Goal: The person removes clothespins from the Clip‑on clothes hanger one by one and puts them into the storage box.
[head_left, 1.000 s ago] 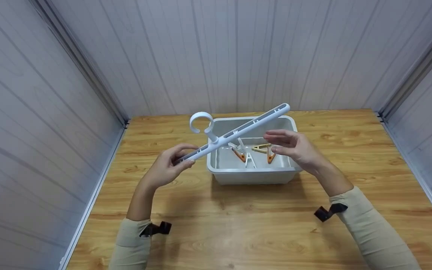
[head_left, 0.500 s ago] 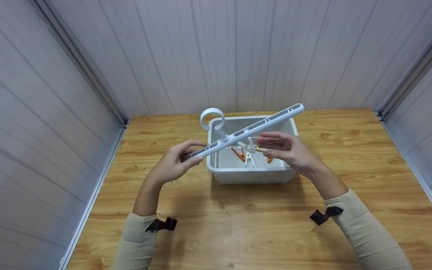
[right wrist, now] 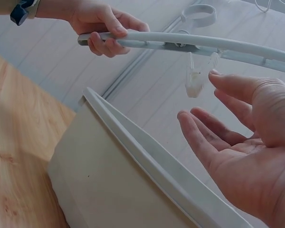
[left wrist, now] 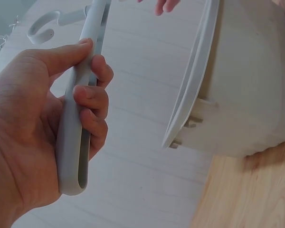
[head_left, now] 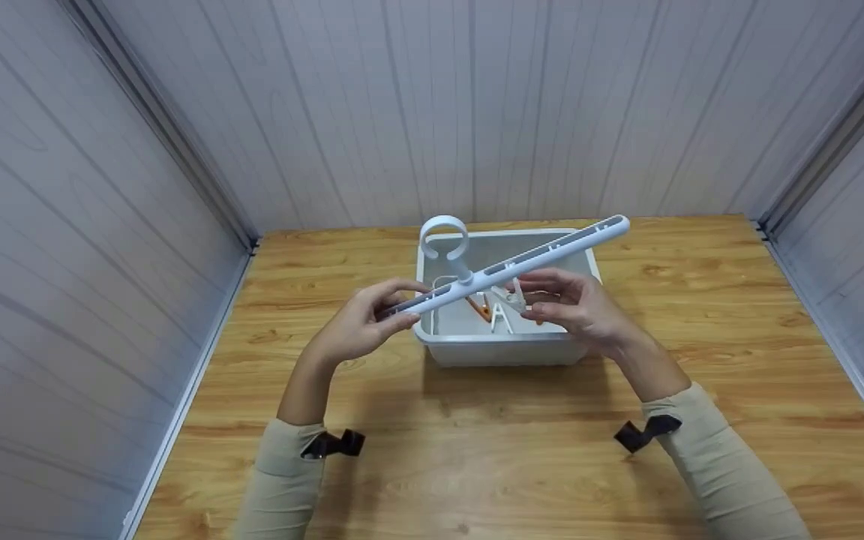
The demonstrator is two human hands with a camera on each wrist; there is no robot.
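no readable text, labels, brands, numbers or signs in any view, plain white hanger bar (head_left: 511,264), plain grey bin (head_left: 503,351), bare wooden table (head_left: 477,450), unmarked wall panels (head_left: 432,105)

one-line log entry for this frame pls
left hand: grips hanger bar end | right hand: open, at hanging clip | bin: below, pegs inside

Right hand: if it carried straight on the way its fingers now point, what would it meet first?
Probably the small clear clip hanging under the white hanger bar: the right hand is open with its fingertips just short of it. Depth is unclear, so it might brush the bar instead.
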